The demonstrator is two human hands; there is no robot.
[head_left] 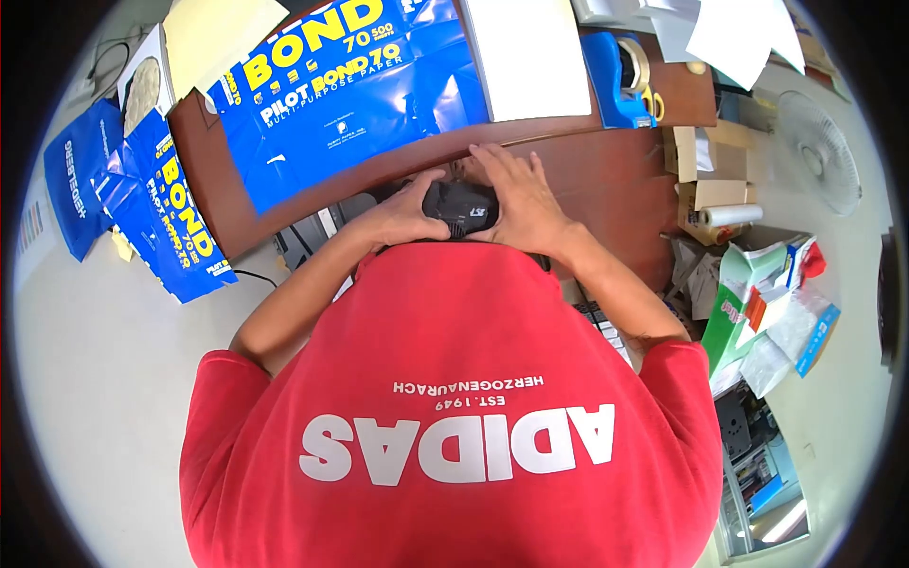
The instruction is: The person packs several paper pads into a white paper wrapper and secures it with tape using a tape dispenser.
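Observation:
Both of my hands close round a small black object (461, 204) with white marking on it, just below the desk's front edge and in front of my chest. My left hand (409, 210) grips its left side, with thumb and fingers curved about it. On the other side, my right hand (524, 197) presses against it, fingers stretched toward the desk edge. The object's underside is hidden, and I cannot make out its exact kind. My red shirt (454, 331) fills the lower part of the view.
On the brown desk (625, 151) lie a blue bond paper wrapper (369, 104), a white paper stack (527, 62), a blue tape dispenser (611, 85) and yellow-handled scissors (653, 102). Another blue wrapper (175, 213) hangs at left. Cardboard boxes (715, 175) and a fan (816, 151) stand right.

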